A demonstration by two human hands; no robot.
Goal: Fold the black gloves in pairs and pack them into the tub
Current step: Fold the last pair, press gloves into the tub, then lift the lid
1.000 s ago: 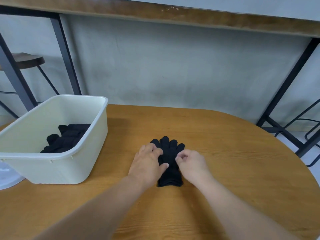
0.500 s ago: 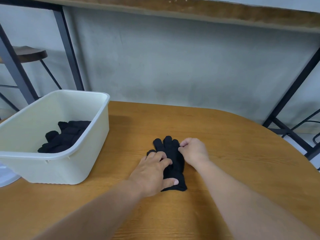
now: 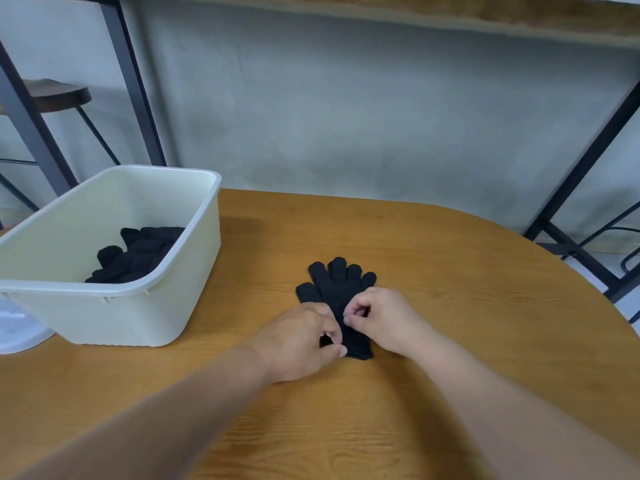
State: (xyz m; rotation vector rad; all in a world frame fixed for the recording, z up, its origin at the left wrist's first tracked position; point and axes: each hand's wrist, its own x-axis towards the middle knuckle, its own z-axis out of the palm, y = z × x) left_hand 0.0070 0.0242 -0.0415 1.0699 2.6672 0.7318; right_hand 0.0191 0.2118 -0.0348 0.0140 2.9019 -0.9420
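Note:
A stacked pair of black gloves (image 3: 335, 285) lies flat on the wooden table (image 3: 450, 306), fingers pointing away from me. My left hand (image 3: 301, 341) pinches the cuff end at its left side. My right hand (image 3: 377, 318) pinches the gloves' right edge near the palm, fingers curled. The cream plastic tub (image 3: 114, 306) stands at the left of the table. Inside it lie more black gloves (image 3: 138, 254), partly hidden by the tub's near wall.
A white lid or plate (image 3: 17, 327) peeks out at the far left beside the tub. Beyond the table stand a grey wall, black metal frame legs (image 3: 138, 84) and a dark stool (image 3: 59, 95). The table's rounded edge curves away at the right.
My right hand has drawn back from the gloves' fingertips to the palm area. My left hand has slid toward the cuff and curled into a pinch. The gloves stay in place.

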